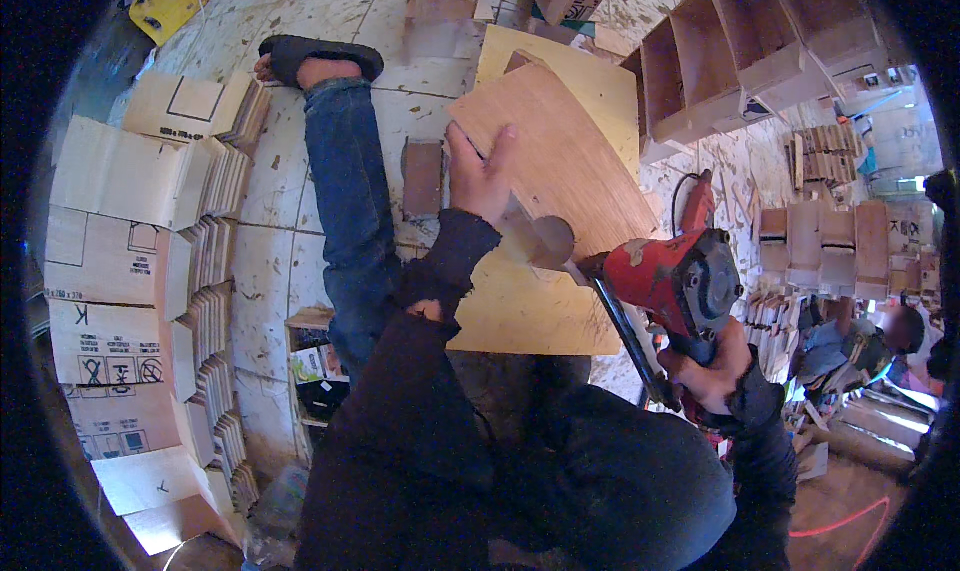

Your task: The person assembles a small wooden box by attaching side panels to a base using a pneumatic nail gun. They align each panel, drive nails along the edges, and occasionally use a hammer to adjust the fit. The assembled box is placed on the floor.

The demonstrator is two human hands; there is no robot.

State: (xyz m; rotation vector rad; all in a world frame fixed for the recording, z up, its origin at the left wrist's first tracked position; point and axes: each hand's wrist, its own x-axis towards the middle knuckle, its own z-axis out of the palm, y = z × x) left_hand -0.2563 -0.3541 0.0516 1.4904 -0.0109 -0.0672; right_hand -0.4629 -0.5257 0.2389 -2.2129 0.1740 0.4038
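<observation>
In my right hand [712, 371] is a red and black nail gun [665, 281], fingers wrapped round its handle. Its nose reaches the near end of a light brown wooden board [560, 151]. My left hand [482, 176] grips the board's left edge, thumb lying on the top face. Under the board lies a yellow sheet [530, 311], in front of me. Near the gun's nose a rounded brownish shape [550, 241] shows, too blurred to name. A small brown block [422, 178] sits on the floor left of my left hand.
Stacked wooden panels [215, 361] line the left side beside printed cardboard [110, 271]. My outstretched leg [350, 181] crosses the tiled floor. Wooden compartment boxes [740, 51] stand at upper right, near a red tool [698, 203]. Another person [850, 346] is at far right.
</observation>
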